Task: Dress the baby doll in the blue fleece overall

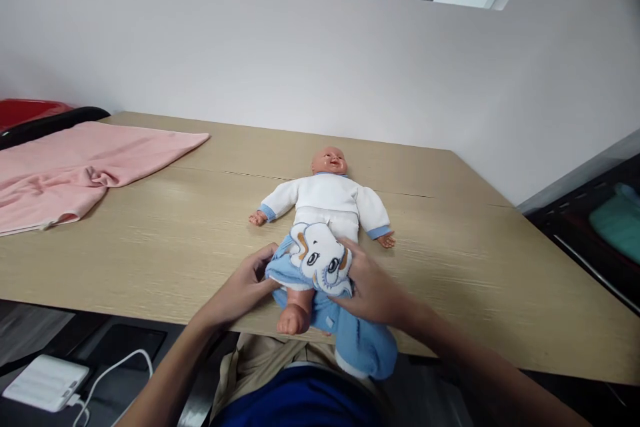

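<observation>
A baby doll (327,197) in a white top with blue cuffs lies on its back on the wooden table (175,233), head away from me. Light blue trousers with an elephant patch (317,257) sit bunched around its hips. One bare leg (296,310) sticks out toward the table's front edge, and the other trouser leg hangs over it. My left hand (245,287) grips the waistband on the doll's left side. My right hand (373,287) pinches the waistband on the other side.
A pink cloth (75,170) lies spread at the table's far left. A white wall stands behind the table. Below the front edge at left are a white power bank (45,380) and its cable. A dark shelf with a teal item (617,220) is at right.
</observation>
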Tool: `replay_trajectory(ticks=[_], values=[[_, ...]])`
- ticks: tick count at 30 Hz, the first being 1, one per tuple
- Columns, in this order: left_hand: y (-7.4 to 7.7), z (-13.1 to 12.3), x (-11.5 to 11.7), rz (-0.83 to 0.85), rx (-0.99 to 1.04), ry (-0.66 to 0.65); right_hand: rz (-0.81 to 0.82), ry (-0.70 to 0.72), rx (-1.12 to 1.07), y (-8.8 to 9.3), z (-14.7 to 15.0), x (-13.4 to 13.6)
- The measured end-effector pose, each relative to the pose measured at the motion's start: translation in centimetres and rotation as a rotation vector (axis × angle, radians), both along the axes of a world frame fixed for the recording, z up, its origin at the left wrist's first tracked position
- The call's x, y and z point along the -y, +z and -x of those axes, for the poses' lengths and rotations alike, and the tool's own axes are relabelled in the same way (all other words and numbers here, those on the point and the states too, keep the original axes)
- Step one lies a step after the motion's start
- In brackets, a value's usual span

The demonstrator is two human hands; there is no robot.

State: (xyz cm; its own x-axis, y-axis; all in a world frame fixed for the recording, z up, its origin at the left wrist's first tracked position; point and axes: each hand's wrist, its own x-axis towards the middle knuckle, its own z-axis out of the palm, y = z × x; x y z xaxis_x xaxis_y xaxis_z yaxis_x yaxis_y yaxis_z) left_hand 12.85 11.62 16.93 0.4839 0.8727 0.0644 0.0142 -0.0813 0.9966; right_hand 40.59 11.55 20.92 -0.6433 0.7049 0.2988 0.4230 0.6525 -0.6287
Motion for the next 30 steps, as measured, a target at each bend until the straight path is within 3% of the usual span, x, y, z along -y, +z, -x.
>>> replay_trajectory(ticks=[5, 8, 11, 15, 20, 22, 26, 28, 30], values=[[1.1, 0.8, -3.7, 0.130, -0.034, -0.290, 0.247, 0.056, 0.001, 0.2, -1.0, -3.2], [1.2, 0.9, -5.0, 0.186, -0.037, -0.346, 0.352, -0.027, -0.031, -0.3, -0.9, -3.8], [1.3, 1.1, -5.5, 0.224, 0.000, -0.365, 0.356, -0.088, -0.146, -0.8, -0.9, -3.7], [1.9, 1.7, -5.2, 0.204, -0.005, -0.318, 0.452, -0.062, -0.200, -0.1, -2.7, -3.1], [2.6, 3.1, -4.8, 0.130, -0.178, -0.221, 0.545, 0.068, -0.040, 1.5, -6.9, -2.7], [3.0, 3.8, -5.1, 0.088, -0.265, -0.226, 0.589, 0.083, -0.182, 0.9, -7.9, -2.3], [4.9, 4.0, -6.7, -0.106, -0.452, -0.158, 0.680, 0.052, -0.564, -1.4, -6.8, -1.5], [6.5, 2.5, -7.3, -0.222, -0.485, -0.087, 0.671, 0.031, -0.597, -1.7, -5.4, -1.4], [8.2, 0.1, -7.9, -0.316, -0.492, -0.111, 0.661, 0.005, -0.593, -1.3, -4.2, -1.6]])
